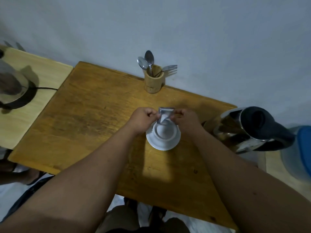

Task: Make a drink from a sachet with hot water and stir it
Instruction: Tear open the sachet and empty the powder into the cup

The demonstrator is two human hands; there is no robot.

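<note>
Over the white cup (165, 130), which stands on a saucer (152, 142) near the middle of the wooden table (84, 115), both hands hold a small silvery sachet (165, 113). The left hand (143, 118) pinches its left edge between thumb and fingers, and the right hand (186, 121) pinches the right edge, so both are closed tight on the packet. It hangs tilted, with its lower corner pointing into the cup. Something pale shows at that corner, but I cannot tell whether it is powder or only a shine on the foil.

Such a packet is likely very light, thin and limp, with a slick foil skin that slides between fingertips. Holding it by the sealed edges, as now, seems the soundest grip, since the flat seams are stiffer than the soft middle. Squeezing the belly could puff powder out over the saucer.

At the far edge of the table a wooden holder (154, 81) keeps spoons (146, 63) and a fork (170, 67), handy for stirring. A steel kettle (249, 130) with a black handle stands just right of the saucer. It probably weighs a good deal and its metal body may be hot, so the handle is the place to grasp it. Cup and saucer are breakable and could slide on the smooth wood.
</note>
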